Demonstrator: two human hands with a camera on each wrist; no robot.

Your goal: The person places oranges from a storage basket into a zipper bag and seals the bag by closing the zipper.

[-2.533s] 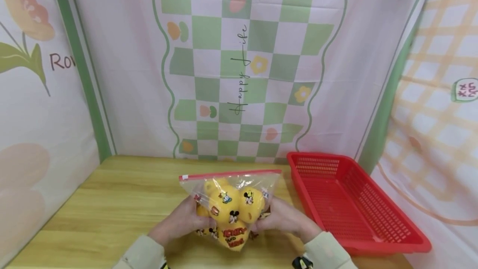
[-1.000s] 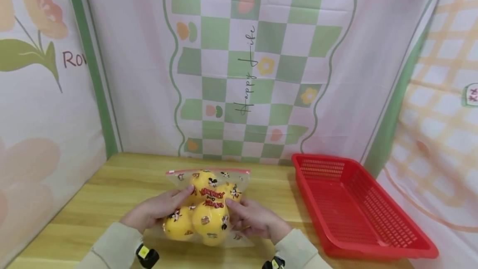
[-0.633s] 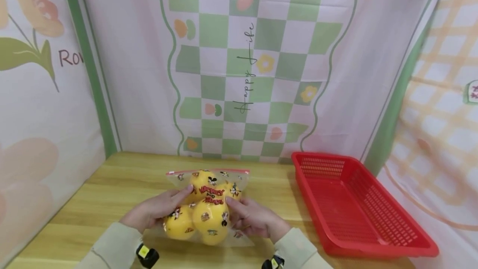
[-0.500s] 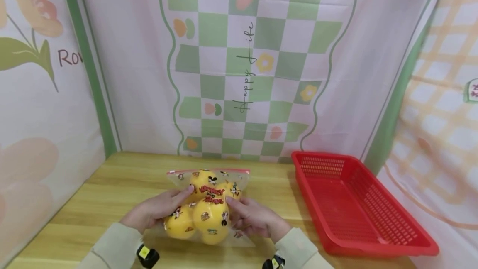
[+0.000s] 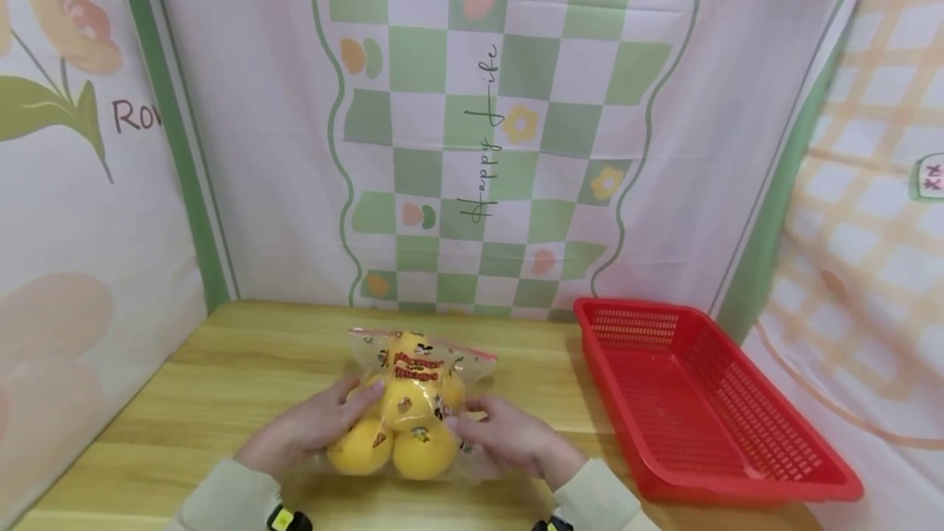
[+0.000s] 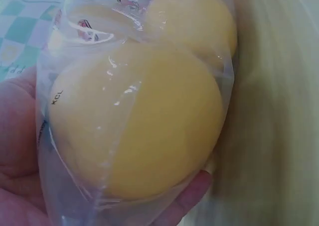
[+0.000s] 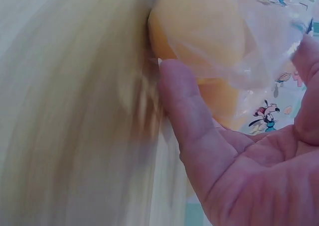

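Observation:
A clear zip bag [image 5: 472, 363] with cartoon prints and a red zip strip holds several smooth, round yellow objects [image 5: 424, 449]. It is over the table in front of me, zip edge away from me. My left hand [image 5: 302, 431] grips its left side, thumb on top; in the left wrist view, a fingertip [image 6: 197, 188] shows beneath a yellow object [image 6: 144, 121]. On the right side, my right hand [image 5: 516, 437] holds the bag with the thumb on its front. Its palm faces the bag [image 7: 259, 52] in the right wrist view, a finger alongside a yellow object [image 7: 199, 27].
A red plastic basket [image 5: 737, 488] with perforated sides stands on the right of the wooden table [image 5: 243, 359]. Behind the table hangs a checked cloth [image 5: 472, 129], with printed cloths [image 5: 66, 211] on both sides.
From held central with its zip edge up, the bag has moved left and lower. Over the last half second its zip strip has tilted down to the right and its contents have shifted.

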